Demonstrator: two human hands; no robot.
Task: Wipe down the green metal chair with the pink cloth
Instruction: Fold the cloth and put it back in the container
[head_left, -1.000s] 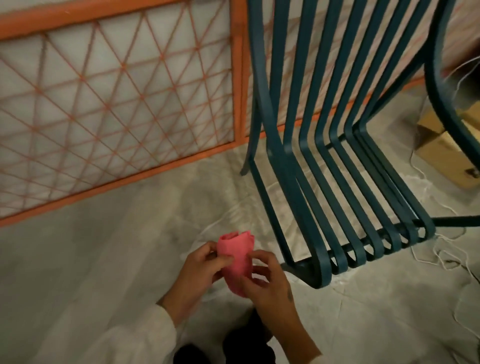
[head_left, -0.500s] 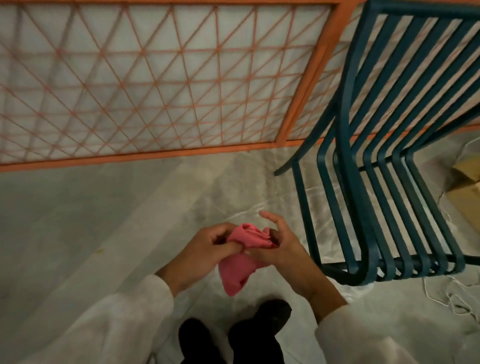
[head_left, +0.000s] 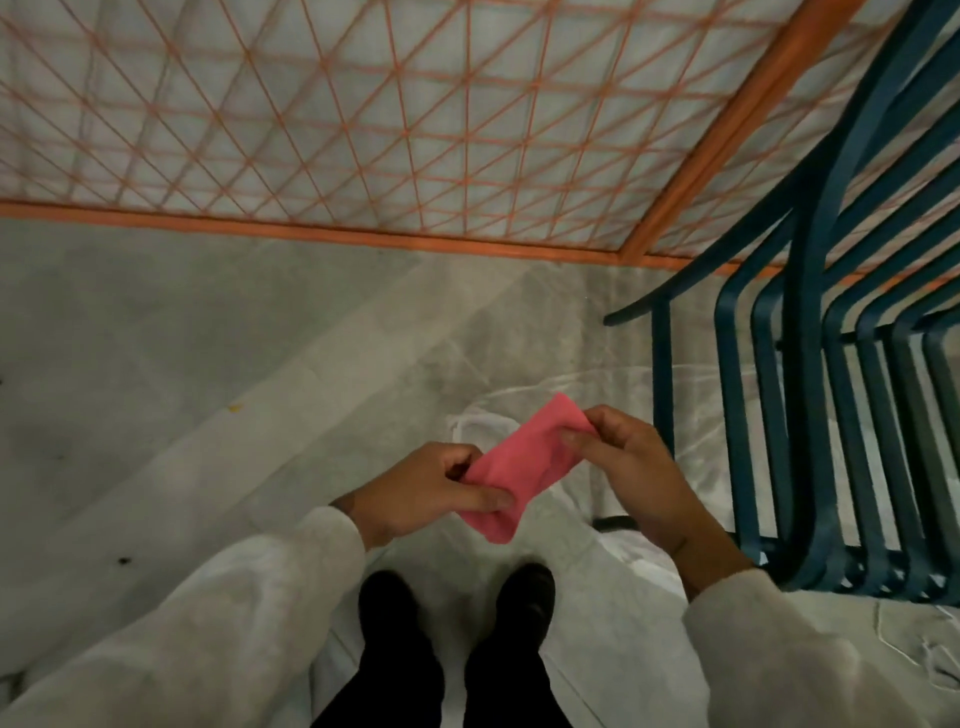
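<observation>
I pinch the cloth (head_left: 519, 470) between my left hand (head_left: 426, 491) and right hand (head_left: 631, 462), stretched above the floor (head_left: 156, 364) (near my shoes (head_left: 522, 597)); the chair (head_left: 810, 415) stands just right, untouched.

The person wears loose off-white long sleeves (head_left: 249, 613), black trousers (head_left: 400, 691) and black shoes (head_left: 387, 592).

Bare workshop-like space, orange lattice panel (head_left: 311, 232), plastic floor sheeting (head_left: 623, 587)
</observation>
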